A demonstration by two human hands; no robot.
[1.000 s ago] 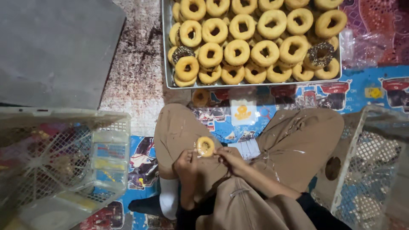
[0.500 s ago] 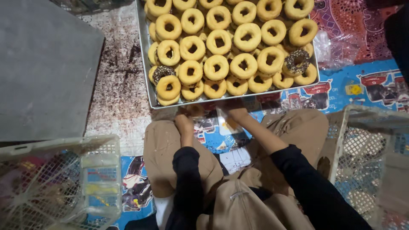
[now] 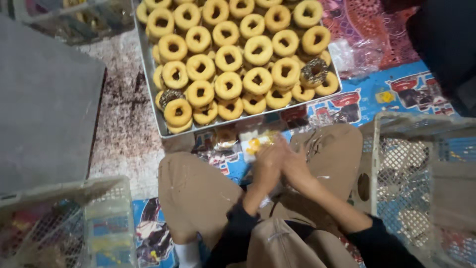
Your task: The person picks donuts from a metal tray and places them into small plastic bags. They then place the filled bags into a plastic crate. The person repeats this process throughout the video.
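At the far left a grey flat slab (image 3: 47, 114) fills the upper side of the view; below it stands a pale mesh crate (image 3: 64, 223) with coloured packets inside, blurred; a second crate (image 3: 69, 17) shows at the top left corner. Between these and the tray lies a worn, speckled mat (image 3: 126, 124) on the floor.

Next comes the metal tray (image 3: 148, 84), packed with ring doughnuts (image 3: 228, 84) lying close and overlapping; most are plain golden, while two dark sprinkled doughnuts (image 3: 314, 72) sit among them, one near the tray's left front corner and one toward its right side.

Just in front of the tray's near edge, above the person's tan-trousered knees (image 3: 198, 193), the two hands meet; the left hand (image 3: 267, 166) is curled, its fingers closed about a small clear wrapper with yellow print (image 3: 255, 144); the right hand (image 3: 295, 168) presses against the left, its fingers bent toward the same wrapper, though whether it truly grips it I cannot tell, since the hands are blurred. A single wrapped doughnut (image 3: 225, 136) lies on the floor beside the wrapper, close under the tray's rim.

Beneath all this spreads a blue printed mat (image 3: 396, 97); a crumpled clear plastic bag (image 3: 354, 57) lies right of the tray; at the far right stands another pale mesh crate (image 3: 421, 183).
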